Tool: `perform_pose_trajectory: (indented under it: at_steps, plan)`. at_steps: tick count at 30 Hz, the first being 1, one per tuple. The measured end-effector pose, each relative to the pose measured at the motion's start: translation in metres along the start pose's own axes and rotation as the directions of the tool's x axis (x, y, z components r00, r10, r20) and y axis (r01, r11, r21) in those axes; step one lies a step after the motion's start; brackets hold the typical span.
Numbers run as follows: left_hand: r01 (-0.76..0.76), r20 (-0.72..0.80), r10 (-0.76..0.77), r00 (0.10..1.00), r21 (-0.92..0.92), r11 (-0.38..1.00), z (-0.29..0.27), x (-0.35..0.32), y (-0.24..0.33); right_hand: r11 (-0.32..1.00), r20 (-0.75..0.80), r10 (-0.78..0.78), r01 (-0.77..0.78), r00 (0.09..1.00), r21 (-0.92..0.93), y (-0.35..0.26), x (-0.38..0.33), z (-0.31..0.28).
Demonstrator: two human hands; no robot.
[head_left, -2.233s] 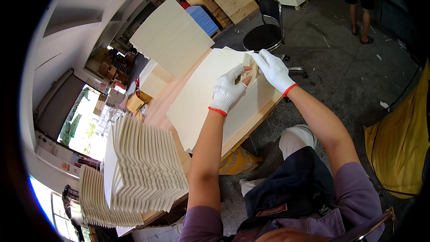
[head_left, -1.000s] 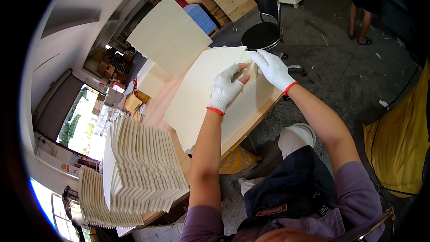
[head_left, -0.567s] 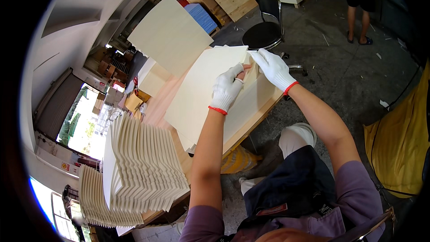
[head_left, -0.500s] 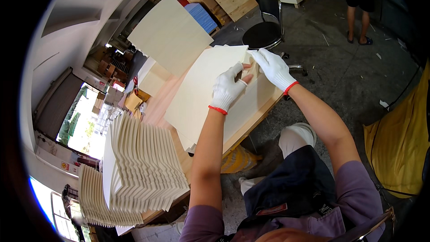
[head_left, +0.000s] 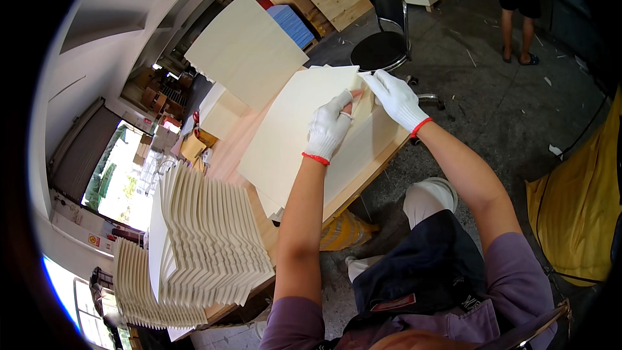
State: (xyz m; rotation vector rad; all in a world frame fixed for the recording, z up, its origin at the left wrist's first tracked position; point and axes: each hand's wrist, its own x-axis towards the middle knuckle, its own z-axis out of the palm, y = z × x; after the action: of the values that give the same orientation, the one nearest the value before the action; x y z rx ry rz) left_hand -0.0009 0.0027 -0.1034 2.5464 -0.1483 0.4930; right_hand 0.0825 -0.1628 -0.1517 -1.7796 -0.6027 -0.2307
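On the table lies a large cream sheet of board or thick paper, on top of other sheets. My left hand, in a white knit glove with bare fingertips, is closed at the sheet's right edge, thumb and fingers pinching a narrow strip that stands up there. Further out, my right hand, in a white glove with a red cuff, is closed on the sheet's far right corner. Its fingertips are partly hidden by the glove's own angle. To the left stands a tall stack of folded cream sheets.
A second folded stack stands beyond it. Another cream panel leans upright at the table's back. A black chair is past the far corner. One person stands at upper right. Yellow cloth hangs at right.
My left hand's thumb and fingers have drawn together at the sheet's edge, where they were spread apart before. My right hand has stayed at the corner.
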Motion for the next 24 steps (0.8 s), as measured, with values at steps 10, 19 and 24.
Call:
perform_pose_trajectory:
  at_steps: [10,19,24]
  plan:
    - [0.059,0.1,-0.073,0.992,0.13,0.99,-0.004,0.0,0.015,1.0,-0.047,-0.016,0.016,0.999,-0.005,0.011,0.003,0.005]
    - [0.035,0.052,-0.039,0.998,0.081,0.996,-0.001,0.001,0.007,0.997,-0.02,0.069,-0.068,0.997,0.045,0.004,0.0,0.003]
    - [0.051,0.103,-0.067,0.992,0.155,0.987,-0.005,-0.002,0.02,0.999,-0.059,0.022,-0.019,0.998,0.037,0.013,0.003,0.007]
